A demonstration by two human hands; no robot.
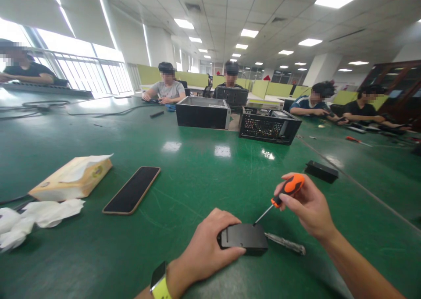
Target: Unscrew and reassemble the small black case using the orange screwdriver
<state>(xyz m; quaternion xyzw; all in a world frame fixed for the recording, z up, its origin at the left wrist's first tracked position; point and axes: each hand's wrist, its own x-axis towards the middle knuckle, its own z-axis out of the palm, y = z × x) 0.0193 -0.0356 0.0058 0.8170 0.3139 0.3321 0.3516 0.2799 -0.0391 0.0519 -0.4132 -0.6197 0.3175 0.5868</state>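
Note:
My left hand grips a small flat black box lying on the green table, fingers wrapped round its left end. My right hand holds a screwdriver with an orange and black handle; its thin shaft slants down and its tip meets the box's top right corner. A grey metal strip lies on the table just right of the box.
A phone, a tissue box and crumpled tissues lie to the left. A second black part sits at right. Two open computer cases stand mid-table. Several people sit at the far side; cables trail at far left.

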